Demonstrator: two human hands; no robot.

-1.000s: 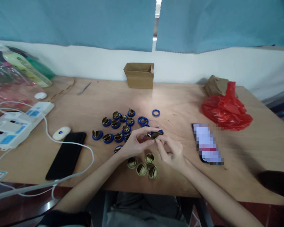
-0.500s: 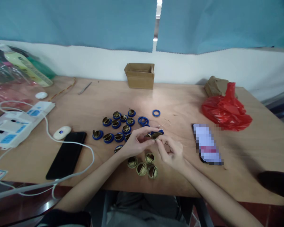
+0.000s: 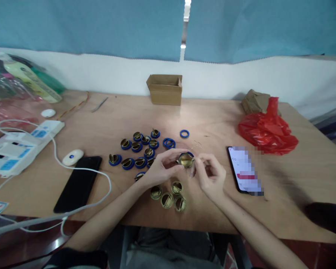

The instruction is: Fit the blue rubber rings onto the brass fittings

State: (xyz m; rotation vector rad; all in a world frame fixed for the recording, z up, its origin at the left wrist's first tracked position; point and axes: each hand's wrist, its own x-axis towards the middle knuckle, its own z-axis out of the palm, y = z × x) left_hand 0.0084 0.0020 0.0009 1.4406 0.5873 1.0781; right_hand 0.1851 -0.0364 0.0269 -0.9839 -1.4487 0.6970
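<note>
Holding a blue-rimmed gold disc (image 3: 186,160) clamped in left hand (image 3: 160,169), right hand (image 3: 212,178) at its edge, grip unclear

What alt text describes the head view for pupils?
A bare left hand holds a round, blue-ringed, brass-coloured disc, the right hand at its edge. On a brown wooden table lie similar discs, four unringed ones and loose blue rings.

At centre, a blue-ringed disc (image 3: 149,163) is partly hidden by the left hand (image 3: 162,168). The lit phone (image 3: 240,164) is partly masked by pixel blocks, while a dark object (image 3: 327,216) is cut off at lower right.
</note>
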